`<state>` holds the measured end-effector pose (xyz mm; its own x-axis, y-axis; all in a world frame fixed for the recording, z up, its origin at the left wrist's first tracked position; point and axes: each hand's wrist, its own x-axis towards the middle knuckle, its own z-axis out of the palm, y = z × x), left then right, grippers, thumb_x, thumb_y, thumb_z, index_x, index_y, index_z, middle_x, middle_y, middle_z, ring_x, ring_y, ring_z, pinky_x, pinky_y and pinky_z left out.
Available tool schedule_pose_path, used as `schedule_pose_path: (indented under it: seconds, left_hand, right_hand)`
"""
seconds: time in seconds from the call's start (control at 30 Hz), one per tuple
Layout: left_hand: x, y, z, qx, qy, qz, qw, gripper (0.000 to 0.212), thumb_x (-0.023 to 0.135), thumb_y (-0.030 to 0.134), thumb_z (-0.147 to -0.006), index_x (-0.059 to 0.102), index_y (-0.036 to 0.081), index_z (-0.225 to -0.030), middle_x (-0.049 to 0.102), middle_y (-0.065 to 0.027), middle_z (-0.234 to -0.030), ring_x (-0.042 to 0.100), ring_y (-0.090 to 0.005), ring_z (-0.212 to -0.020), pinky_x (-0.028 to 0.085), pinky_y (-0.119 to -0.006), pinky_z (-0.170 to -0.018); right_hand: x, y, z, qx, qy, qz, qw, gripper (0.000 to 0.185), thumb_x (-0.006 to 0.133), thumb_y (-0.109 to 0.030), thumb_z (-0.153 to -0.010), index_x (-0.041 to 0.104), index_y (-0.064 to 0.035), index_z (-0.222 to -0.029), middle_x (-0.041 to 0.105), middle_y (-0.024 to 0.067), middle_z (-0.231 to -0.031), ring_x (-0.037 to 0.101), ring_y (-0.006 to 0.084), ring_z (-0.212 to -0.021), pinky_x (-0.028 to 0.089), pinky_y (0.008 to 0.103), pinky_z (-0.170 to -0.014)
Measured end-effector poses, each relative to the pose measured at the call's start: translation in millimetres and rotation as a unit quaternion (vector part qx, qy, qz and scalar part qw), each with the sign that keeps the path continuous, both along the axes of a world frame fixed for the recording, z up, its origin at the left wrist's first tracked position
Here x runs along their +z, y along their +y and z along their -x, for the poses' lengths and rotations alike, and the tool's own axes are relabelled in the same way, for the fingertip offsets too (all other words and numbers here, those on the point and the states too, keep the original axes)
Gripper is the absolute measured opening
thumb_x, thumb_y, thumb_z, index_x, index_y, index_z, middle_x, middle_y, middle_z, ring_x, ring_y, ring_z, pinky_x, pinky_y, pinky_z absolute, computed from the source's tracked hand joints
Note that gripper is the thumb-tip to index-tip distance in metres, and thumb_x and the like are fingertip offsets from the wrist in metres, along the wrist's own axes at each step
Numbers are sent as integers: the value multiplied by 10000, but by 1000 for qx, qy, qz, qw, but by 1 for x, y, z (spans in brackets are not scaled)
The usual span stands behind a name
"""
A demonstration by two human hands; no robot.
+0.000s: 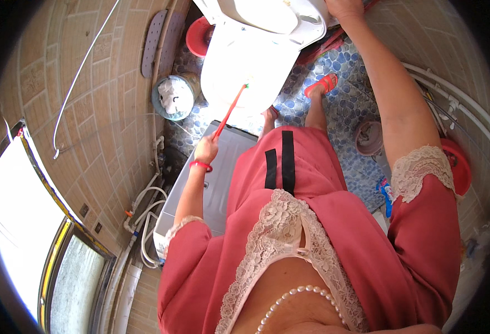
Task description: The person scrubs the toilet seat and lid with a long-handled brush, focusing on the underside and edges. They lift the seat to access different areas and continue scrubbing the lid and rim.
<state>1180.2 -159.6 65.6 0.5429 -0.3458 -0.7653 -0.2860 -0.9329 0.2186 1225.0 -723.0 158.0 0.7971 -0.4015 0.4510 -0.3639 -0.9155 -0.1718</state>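
Observation:
My left hand (206,148), with a red band at its wrist, grips the red handle (231,110) of a slim brush. The brush's small green tip (247,86) meets the white surface of a toilet (249,62), which glare washes out so that its shape is hard to read. Above that, the toilet's white raised seat (313,31) has a large oval opening and some yellowish marks. At the top edge of the view, my right hand (345,7) is beside the seat's right edge. Its fingers are partly cut off, so its grip cannot be judged.
A grey appliance lid (224,175) lies below my left forearm. Left of the toilet are a bin (158,98) of white paper and a red basin (195,37). To the right, a pinkish bucket (359,144) and a red tub (460,171) stand on the pebble-patterned floor (349,173).

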Motion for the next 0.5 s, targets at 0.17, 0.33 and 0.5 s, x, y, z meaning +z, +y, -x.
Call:
schedule_pose_path:
  seconds: [0.17, 0.33, 0.5]
  left_hand:
    - [-47, -82, -18, 31, -9, 56, 998, 308, 470, 267, -901, 648, 34, -997, 621, -264, -841, 608, -411, -828, 486, -482, -733]
    - [-10, -46, -12, 16, 22, 49, 998, 307, 468, 260, -898, 635, 35, -1024, 625, -253, -876, 602, -411, -843, 479, -477, -760]
    - [53, 61, -41, 13, 90, 89, 992, 337, 526, 299, -898, 626, 74, -1128, 626, -249, -871, 660, -311, -853, 507, -389, -759]
  right_hand:
    - [1, 2, -5, 4, 6, 3, 1000, 372, 509, -173, -821, 532, -19, -1159, 508, 161, -1225, 437, 316, -1169, 331, 424, -1002]
    - [-2, -4, -1, 3, 19, 3, 1000, 369, 506, -169, -820, 532, -19, -1155, 508, 159, -1230, 433, 313, -1174, 327, 422, -1005]
    - [-2, -1, -2, -5, 34, 0, 999, 384, 491, -169, -822, 523, -14, -1172, 493, 160, -1257, 423, 309, -1190, 323, 413, -1011]
